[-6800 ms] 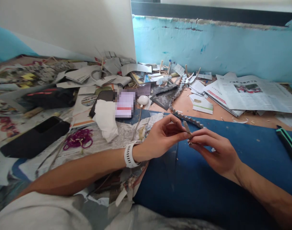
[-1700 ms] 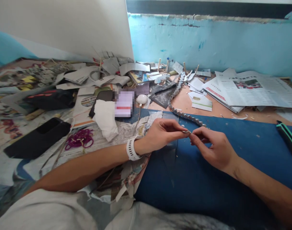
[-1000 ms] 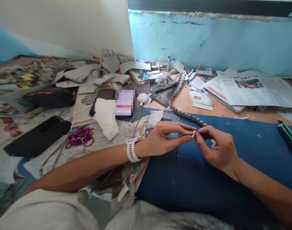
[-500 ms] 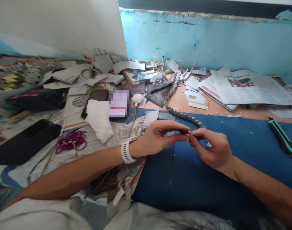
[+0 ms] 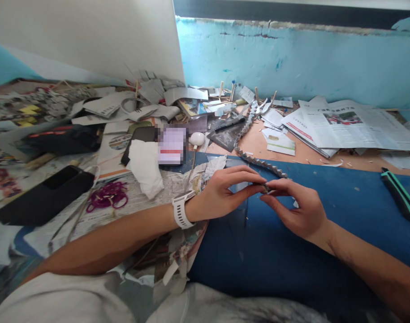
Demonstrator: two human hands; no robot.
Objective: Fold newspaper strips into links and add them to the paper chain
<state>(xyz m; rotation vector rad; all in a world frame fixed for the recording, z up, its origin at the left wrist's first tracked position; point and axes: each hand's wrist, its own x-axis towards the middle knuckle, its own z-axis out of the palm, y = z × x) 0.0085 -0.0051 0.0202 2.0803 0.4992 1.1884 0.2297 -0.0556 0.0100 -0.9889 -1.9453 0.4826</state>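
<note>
The left hand (image 5: pixel 221 193) and right hand (image 5: pixel 300 208) pinched a small folded piece (image 5: pixel 265 188) between their fingertips, above the blue mat (image 5: pixel 252 251). A zigzag chain (image 5: pixel 260 163) lay just beyond the hands.

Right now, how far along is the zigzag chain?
A zigzag chain already looks formed, reaching onto the blue mat. In hand is a small piece, pinched between the left hand and right hand. What's left is unclear: loose paper lies behind the mat, but nothing marks the chain's full length.
</note>
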